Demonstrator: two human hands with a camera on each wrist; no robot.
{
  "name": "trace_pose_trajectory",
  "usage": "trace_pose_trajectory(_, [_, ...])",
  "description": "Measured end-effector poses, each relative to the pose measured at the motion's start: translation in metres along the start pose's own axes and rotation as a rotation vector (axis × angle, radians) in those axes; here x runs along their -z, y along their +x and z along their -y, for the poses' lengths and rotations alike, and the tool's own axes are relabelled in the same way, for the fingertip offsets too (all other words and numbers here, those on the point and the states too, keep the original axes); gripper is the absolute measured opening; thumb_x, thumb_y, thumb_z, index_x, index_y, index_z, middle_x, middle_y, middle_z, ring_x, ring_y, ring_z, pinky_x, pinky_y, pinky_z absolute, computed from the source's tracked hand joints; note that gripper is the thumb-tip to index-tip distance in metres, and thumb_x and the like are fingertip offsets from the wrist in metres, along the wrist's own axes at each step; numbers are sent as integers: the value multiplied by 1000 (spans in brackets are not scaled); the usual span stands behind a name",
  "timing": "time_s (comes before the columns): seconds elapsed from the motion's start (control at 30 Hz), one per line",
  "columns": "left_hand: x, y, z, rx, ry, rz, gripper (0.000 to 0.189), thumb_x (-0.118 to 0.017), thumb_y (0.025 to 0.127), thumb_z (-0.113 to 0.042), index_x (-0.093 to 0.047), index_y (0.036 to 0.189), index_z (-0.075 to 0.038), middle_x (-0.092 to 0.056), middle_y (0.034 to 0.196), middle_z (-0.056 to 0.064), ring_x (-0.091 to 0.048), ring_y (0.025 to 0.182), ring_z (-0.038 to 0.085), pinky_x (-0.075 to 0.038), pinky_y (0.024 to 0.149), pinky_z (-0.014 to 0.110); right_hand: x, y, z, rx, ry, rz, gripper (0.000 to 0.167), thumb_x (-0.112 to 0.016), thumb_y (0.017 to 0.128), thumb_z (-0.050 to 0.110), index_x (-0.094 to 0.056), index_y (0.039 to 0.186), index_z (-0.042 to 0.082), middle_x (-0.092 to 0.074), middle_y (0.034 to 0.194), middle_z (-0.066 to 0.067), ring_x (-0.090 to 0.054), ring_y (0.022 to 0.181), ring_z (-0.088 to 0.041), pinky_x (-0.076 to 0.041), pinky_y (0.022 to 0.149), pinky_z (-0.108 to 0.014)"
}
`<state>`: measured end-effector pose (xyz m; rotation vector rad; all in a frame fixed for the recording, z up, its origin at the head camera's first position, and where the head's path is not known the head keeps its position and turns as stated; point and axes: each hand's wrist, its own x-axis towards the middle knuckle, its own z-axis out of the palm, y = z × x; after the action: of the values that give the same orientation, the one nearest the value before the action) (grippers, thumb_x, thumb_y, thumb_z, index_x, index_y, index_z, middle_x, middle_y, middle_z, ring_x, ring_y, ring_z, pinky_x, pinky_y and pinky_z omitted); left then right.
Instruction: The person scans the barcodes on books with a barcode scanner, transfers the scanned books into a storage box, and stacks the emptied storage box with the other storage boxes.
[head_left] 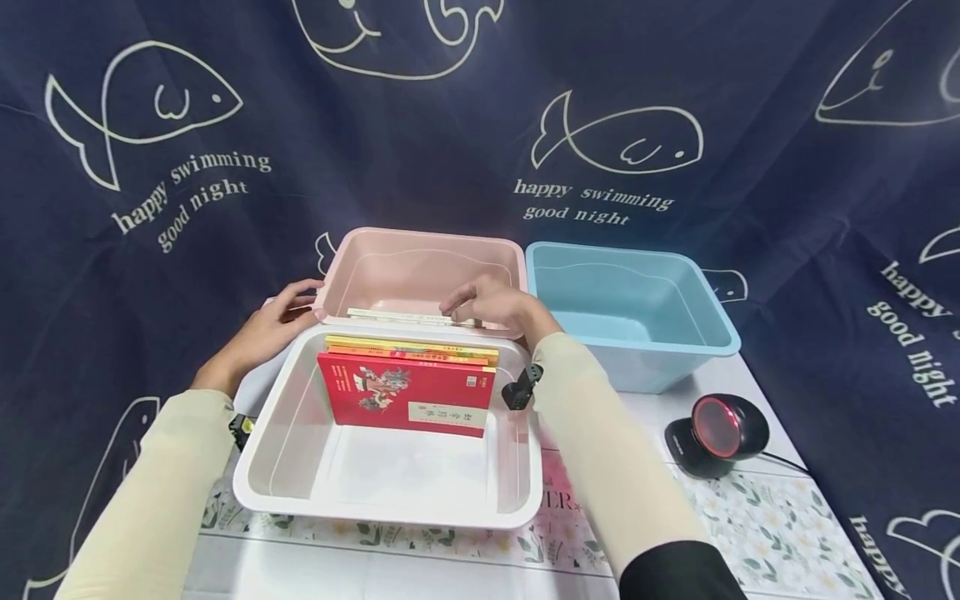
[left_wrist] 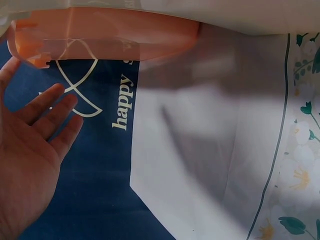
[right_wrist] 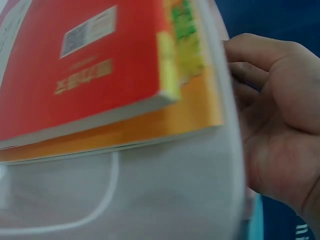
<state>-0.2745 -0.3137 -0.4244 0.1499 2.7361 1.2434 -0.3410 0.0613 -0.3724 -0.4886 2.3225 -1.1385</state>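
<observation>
A white bin (head_left: 390, 515) holds a row of upright books, the nearest a red-covered book (head_left: 408, 392), with yellow and orange ones behind it. Beyond it stands a pink bin (head_left: 431, 237) with thin pale books (head_left: 397, 317) along its near wall. My right hand (head_left: 491, 302) reaches over that wall, its fingertips pinching a thin book at the top edge. In the right wrist view, the white bin's wall partly hides the fingers. My left hand (head_left: 277, 325) is at the pink bin's left rim, fingers loosely spread, holding nothing.
A blue bin (head_left: 637, 350) stands right of the pink one. A black scanner-like device (head_left: 716, 433) with a red-ringed face and a cable sits at right. A dark blue curtain with fish drawings (head_left: 420, 150) hangs behind the table, which has a flower-patterned cover (head_left: 772, 517).
</observation>
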Motion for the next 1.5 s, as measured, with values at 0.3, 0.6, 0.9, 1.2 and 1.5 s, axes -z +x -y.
trace_pose_trajectory(0.3, [1, 0, -3, 6, 11, -2, 70, -54, 102, -54, -26, 162, -31, -39, 163, 24, -45, 146, 48, -38, 114, 69, 22, -39, 29, 191, -112, -21, 29, -68, 96, 9, -74, 124, 4, -75, 124, -13, -71, 110, -22, -54, 107, -39])
trace_pose_trajectory(0.6, [1, 0, -4, -20, 6, -10, 68, -55, 103, -51, -28, 162, -31, -40, 162, 25, -45, 146, 48, -37, 115, 69, 12, -94, 25, 260, -120, -2, 29, -75, 93, 11, -74, 122, 7, -77, 118, -10, -72, 106, -21, -56, 102, -39])
trace_pose_trajectory(0.9, [2, 0, -5, -16, 2, -4, 68, -55, 103, -51, -28, 162, -32, -40, 162, 25, -45, 146, 47, -37, 115, 69, -16, -116, -6, 219, -48, -71, 27, -71, 90, -2, -74, 116, -1, -76, 113, -14, -72, 100, -21, -61, 91, -31])
trace_pose_trajectory(1.2, [1, -4, -5, -13, 9, -7, 68, -54, 104, -52, -27, 162, -31, -40, 162, 25, -45, 145, 48, -37, 114, 70, -34, -116, -7, 245, -110, -102, 27, -73, 87, -1, -76, 114, 0, -79, 107, -12, -74, 94, -19, -62, 91, -36])
trace_pose_trajectory(1.5, [1, -5, -3, -13, 2, -7, 68, -54, 103, -54, -27, 162, -33, -40, 162, 25, -46, 145, 49, -39, 112, 71, -58, -106, 3, 206, -210, -113, 34, -76, 89, 5, -75, 122, 6, -79, 113, -9, -74, 97, -16, -60, 94, -36])
